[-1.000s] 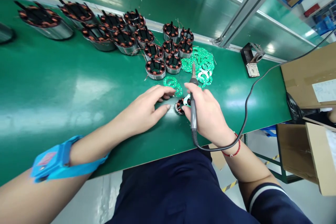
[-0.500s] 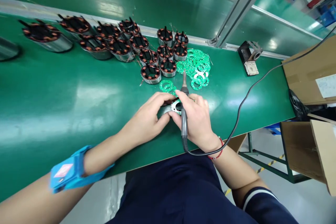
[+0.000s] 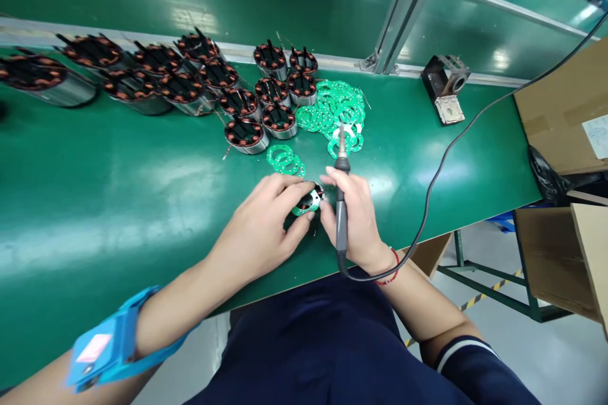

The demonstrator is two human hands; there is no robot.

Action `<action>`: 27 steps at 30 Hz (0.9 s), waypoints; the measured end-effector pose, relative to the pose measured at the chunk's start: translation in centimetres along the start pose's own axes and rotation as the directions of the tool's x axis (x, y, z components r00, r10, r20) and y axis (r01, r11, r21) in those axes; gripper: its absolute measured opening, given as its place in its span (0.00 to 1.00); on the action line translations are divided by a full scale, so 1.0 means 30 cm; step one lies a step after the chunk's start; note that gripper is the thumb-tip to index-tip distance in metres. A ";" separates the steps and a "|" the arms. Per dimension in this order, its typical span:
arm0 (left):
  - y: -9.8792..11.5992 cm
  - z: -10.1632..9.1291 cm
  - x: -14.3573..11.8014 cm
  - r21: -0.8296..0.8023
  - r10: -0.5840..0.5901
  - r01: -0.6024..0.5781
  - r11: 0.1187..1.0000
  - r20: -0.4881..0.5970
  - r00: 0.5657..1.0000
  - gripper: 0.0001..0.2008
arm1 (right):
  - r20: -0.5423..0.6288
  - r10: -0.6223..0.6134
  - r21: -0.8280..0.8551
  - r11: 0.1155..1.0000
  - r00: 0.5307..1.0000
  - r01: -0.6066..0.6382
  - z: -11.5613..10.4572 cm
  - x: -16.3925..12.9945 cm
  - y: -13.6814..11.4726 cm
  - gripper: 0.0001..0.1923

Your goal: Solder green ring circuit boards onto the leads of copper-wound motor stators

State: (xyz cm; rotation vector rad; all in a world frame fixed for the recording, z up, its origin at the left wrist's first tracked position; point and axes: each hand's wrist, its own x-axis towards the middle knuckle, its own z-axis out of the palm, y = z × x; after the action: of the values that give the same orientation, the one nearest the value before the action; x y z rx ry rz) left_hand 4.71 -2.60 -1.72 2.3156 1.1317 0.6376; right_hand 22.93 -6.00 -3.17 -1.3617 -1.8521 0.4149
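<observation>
**One stator in hand, a row of them waiting behind**

Head view: the left hand (image 3: 259,231) curls over a small round stator with copper windings and a steel rim (image 3: 311,197), near the front edge of the green bench mat (image 3: 118,190). Thumb and forefinger pinch a green ring-shaped circuit board (image 3: 304,207) against the top of that stator; the other fingers are bent and close together. The right hand (image 3: 354,218) touches the same stator from the right with its fingertips while its palm and closed fingers grip a grey soldering iron (image 3: 340,202), tip pointing away from the person and clear of the work, its black cord (image 3: 441,171) trailing off to the right.

Judging by this, the board is being seated and no joint is being soldered yet. Just beyond the hands lie a few loose green ring boards (image 3: 284,158), and farther back a larger heap of the same boards (image 3: 335,107). To their left a cluster of bare wound stators (image 3: 247,107) stretches along the far edge; none shows a board, so most of the batch looks undone. A black metal iron stand (image 3: 444,85) sits far right, a brown cardboard box (image 3: 565,114) beyond it. A blue wrist strap (image 3: 111,345) wraps the left forearm.
</observation>
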 end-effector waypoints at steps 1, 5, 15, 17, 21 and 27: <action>0.004 -0.003 0.002 0.010 -0.006 0.006 1.000 0.005 1.000 0.17 | -0.014 0.020 -0.018 1.000 1.000 -0.020 0.002 -0.003 -0.003 0.24; 0.011 0.000 0.005 0.015 -0.039 0.040 0.999 -0.009 0.999 0.16 | 0.030 0.092 -0.008 0.996 0.995 -0.092 0.015 -0.017 -0.002 0.21; -0.029 0.051 0.002 -0.042 -0.111 0.107 0.993 -0.111 0.988 0.17 | 0.087 0.148 0.101 0.982 0.985 -0.157 0.021 -0.021 0.019 0.20; -0.052 0.054 0.002 -0.063 -0.112 0.107 0.992 -0.092 0.989 0.23 | 0.103 0.116 0.011 0.993 0.988 -0.118 0.000 -0.004 0.009 0.21; -0.093 0.021 -0.002 0.027 -0.071 0.070 0.997 0.050 0.996 0.34 | 0.219 0.003 -0.145 0.989 0.976 0.030 -0.047 0.049 -0.005 0.27; -0.104 -0.118 0.022 0.013 -0.169 0.170 0.985 0.223 0.960 0.09 | 0.402 -0.146 -0.059 0.981 0.904 0.185 -0.035 0.124 0.023 0.25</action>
State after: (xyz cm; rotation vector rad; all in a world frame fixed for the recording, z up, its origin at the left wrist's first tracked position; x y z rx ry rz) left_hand 1.12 0.38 -0.74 2.1896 1.2010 0.3073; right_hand 23.73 -2.54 -1.47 -1.2328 -2.3292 0.5512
